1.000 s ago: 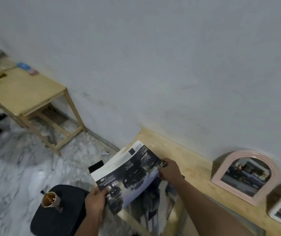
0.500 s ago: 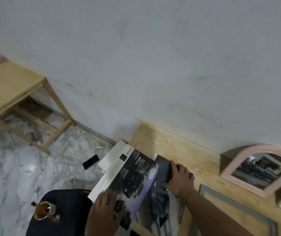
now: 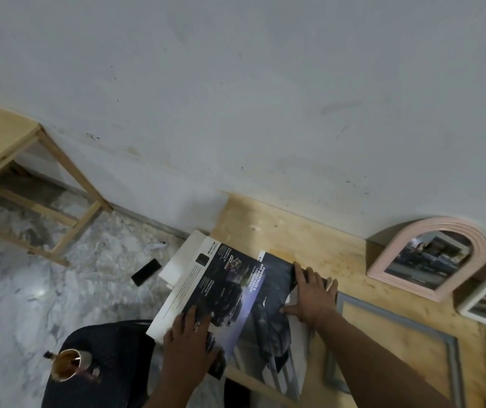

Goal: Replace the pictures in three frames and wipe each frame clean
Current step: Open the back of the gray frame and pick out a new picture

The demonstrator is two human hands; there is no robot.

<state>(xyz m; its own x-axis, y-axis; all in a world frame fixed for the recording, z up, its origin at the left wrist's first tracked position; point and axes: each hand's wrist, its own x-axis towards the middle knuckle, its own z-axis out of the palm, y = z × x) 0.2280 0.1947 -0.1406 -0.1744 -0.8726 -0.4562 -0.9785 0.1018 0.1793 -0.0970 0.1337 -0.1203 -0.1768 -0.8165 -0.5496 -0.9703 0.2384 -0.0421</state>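
Both hands lie flat with fingers straight on the dark car pages (image 3: 236, 293) at the bench (image 3: 309, 240) edge, left hand (image 3: 187, 338) lower, right hand (image 3: 312, 298) nearer the pink arched frame (image 3: 430, 257) (which leans on the wall).

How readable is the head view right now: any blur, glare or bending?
Head view: wide-angle bending curves the wooden table edge; the pink arched frame glass reflects the room; the brochure headline reads, small text smears; soft, even light.

Two bare forearms, no sleeves, hands (image 3: 187, 343) ungloved, no rings visible
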